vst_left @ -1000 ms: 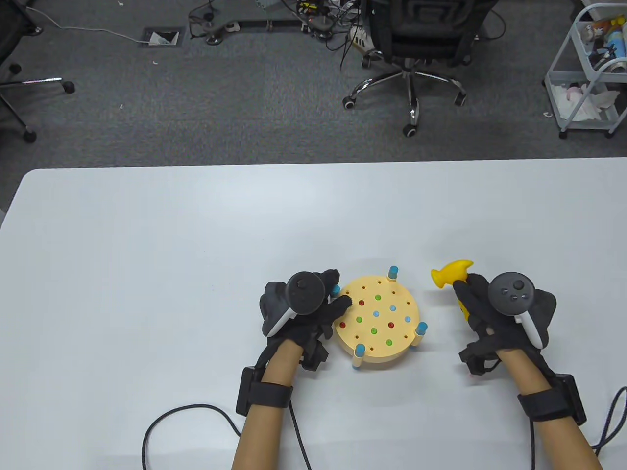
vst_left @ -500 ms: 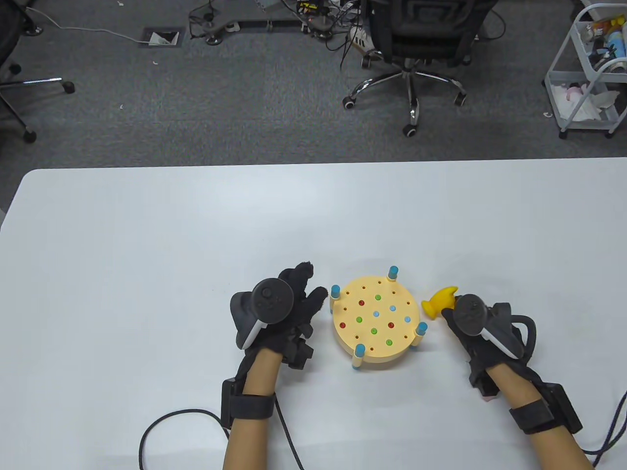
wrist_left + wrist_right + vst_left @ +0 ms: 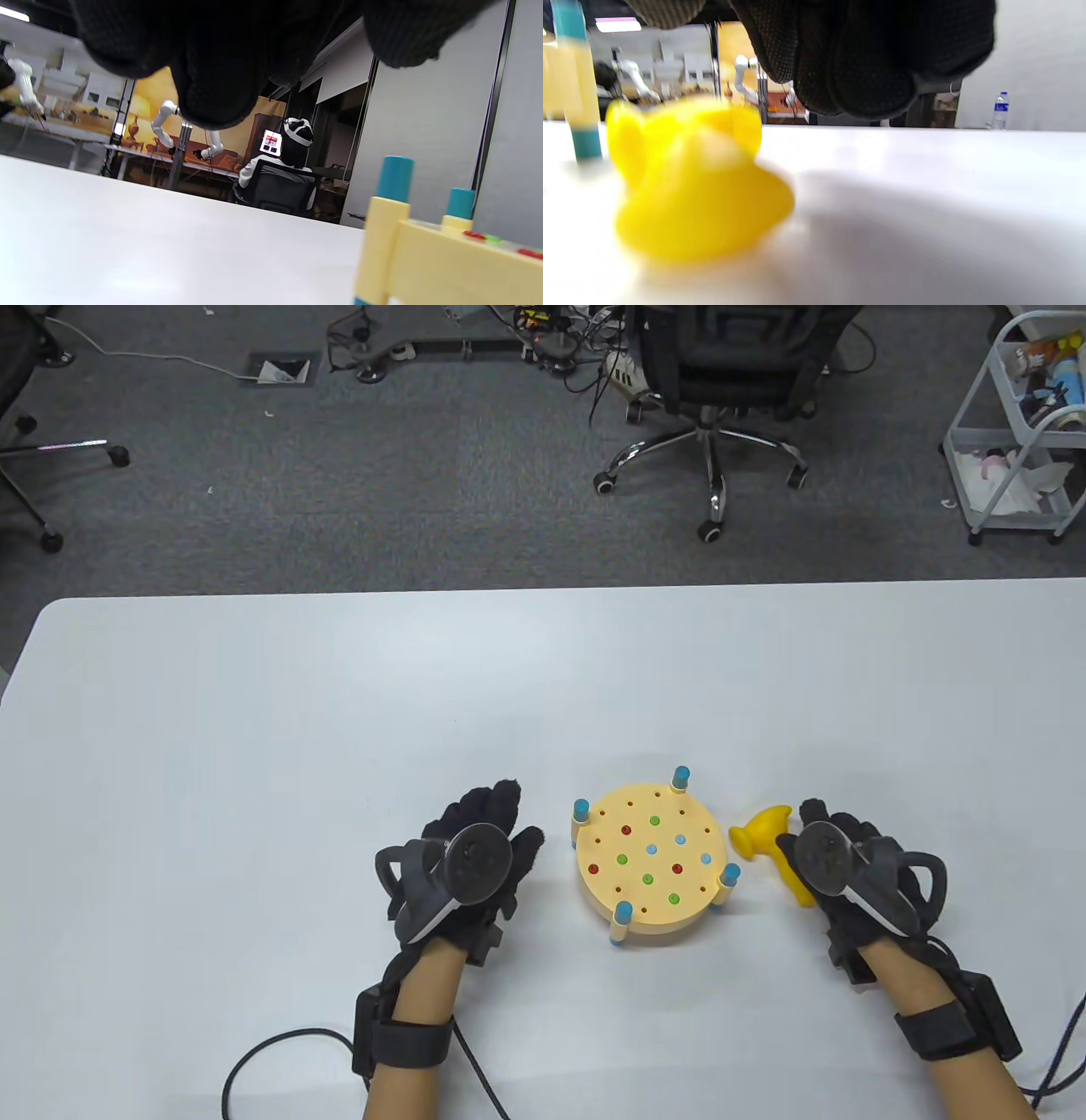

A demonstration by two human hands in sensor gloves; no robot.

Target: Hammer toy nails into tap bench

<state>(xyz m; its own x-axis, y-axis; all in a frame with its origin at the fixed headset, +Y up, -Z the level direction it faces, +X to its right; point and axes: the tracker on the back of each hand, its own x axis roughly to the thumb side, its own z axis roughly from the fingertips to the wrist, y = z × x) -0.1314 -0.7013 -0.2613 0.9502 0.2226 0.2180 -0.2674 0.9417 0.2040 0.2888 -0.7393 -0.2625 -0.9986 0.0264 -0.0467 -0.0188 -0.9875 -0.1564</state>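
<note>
- Yellow plastic hammer (image 3: 768,840) lies on the white surface (image 3: 254,729), just right of the tap bench (image 3: 652,862); its head points toward the bench, and its handle runs under the right hand (image 3: 848,869), so the handle end is hidden.
- Right hand: fingers extend forward over the handle. The table view does not show whether they touch it, and the right wrist view shows the fingers (image 3: 874,63) above the blurred hammer (image 3: 695,182) without a clear grip. Grip state cannot be determined.
- Left hand (image 3: 471,861): flat, fingers loosely spread, holding nothing. It rests left of the bench, apart from it, with a strip of bare surface between.
- Tap bench: round, pale yellow disc on posts with blue caps (image 3: 680,777). Red, green and blue nail heads (image 3: 652,848) sit low in the top, alongside many small holes. Exact nail depth is hard to judge from above.
- Left wrist view: only the near edge of the bench (image 3: 445,258) and two blue-capped posts are visible; the remainder is cut off at the right border.
- Writing: no legible brand or label on the hammer, bench or gloves.
- Clearance: broad open surface lies beyond and to the left of the bench. The near edge is out of frame; the far edge borders grey carpet (image 3: 424,492).
</note>
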